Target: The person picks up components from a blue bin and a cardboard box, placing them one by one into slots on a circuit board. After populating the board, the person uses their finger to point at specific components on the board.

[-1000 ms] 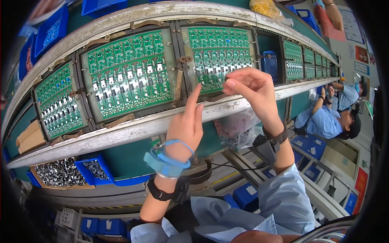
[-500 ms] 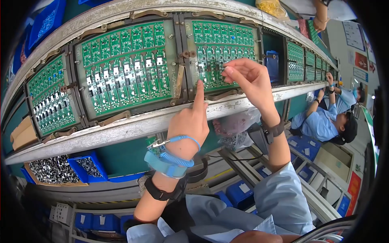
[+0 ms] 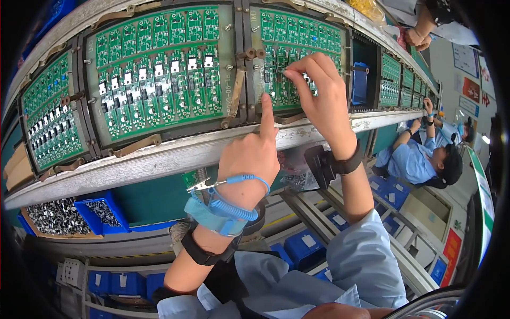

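Right now the green board panel (image 3: 289,50) sits in its dark frame (image 3: 245,32), partly under the right hand (image 3: 323,93): thumb and forefinger drawn close over the lower row, and whether that grip has a part between its tips, I can't tell! Left hand (image 3: 249,159), forefinger out at the panel's near-left corner, other fingers curled, contents hidden. Danger here, I'd say: components crowd together, so a stray fingertip could tilt one. Below, the blue coiled cord (image 3: 234,211) rounds the left wrist, metal clip (image 3: 199,186) jutting; a careless sweep could snag it on the pale rail (image 3: 175,151).
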`<state>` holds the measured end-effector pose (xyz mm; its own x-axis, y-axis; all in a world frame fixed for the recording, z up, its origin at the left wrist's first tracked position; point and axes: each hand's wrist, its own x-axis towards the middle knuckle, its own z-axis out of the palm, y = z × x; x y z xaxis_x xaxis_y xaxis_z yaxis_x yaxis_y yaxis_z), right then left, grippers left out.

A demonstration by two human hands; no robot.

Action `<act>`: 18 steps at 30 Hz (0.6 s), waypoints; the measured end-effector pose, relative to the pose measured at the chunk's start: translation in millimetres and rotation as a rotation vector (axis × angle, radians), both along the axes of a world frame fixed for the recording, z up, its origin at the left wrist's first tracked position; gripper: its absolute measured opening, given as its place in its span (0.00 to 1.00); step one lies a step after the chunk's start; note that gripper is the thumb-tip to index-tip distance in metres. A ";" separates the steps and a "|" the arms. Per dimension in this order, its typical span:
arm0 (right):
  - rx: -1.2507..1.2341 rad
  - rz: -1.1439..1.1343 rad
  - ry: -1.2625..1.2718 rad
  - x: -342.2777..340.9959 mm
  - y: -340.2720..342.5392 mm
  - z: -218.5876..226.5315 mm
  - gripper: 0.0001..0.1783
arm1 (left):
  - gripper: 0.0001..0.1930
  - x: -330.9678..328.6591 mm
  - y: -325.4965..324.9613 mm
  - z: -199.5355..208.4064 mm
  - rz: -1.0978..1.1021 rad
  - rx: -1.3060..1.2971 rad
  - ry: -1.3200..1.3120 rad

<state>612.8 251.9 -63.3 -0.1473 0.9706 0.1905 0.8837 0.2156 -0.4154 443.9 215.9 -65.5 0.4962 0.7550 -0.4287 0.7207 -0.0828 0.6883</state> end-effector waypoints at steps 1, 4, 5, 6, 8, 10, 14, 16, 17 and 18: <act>0.000 -0.005 -0.018 -0.6 -0.2 -1.7 0.03 | 0.30 -0.8 -0.6 -2.3 -0.002 -0.002 -0.006; -0.003 -0.012 -0.055 -2.2 -0.8 -5.3 0.03 | 0.30 -2.5 -2.0 -6.7 -0.002 -0.001 -0.012; -0.006 -0.005 -0.057 -2.6 -1.1 -5.8 0.03 | 0.30 -3.0 -2.6 -7.5 -0.001 0.006 -0.013; -0.009 0.002 -0.059 -3.0 -1.3 -6.3 0.03 | 0.30 -3.5 -2.9 -8.2 0.000 0.013 -0.013; -0.015 0.012 -0.060 -4.3 -1.6 -8.7 0.03 | 0.30 -4.4 -3.5 -9.5 0.001 0.008 -0.013; -0.004 0.010 -0.065 -5.9 -2.3 -10.8 0.03 | 0.30 -4.4 -4.0 -10.0 -0.003 0.006 -0.016; 0.011 0.015 -0.029 -5.6 -2.1 -19.3 0.03 | 0.30 -3.3 -2.3 -9.4 -0.034 0.004 0.009; 0.014 0.018 -0.008 -6.3 -3.3 -23.6 0.03 | 0.30 -2.8 -1.4 -9.2 -0.041 0.004 0.022; 0.014 0.001 0.011 -7.0 -4.4 -25.5 0.03 | 0.30 -2.6 -1.0 -9.3 -0.049 0.006 0.035; 0.013 -0.016 0.030 -7.8 -5.4 -27.3 0.03 | 0.30 -2.5 -0.7 -9.5 -0.057 0.007 0.047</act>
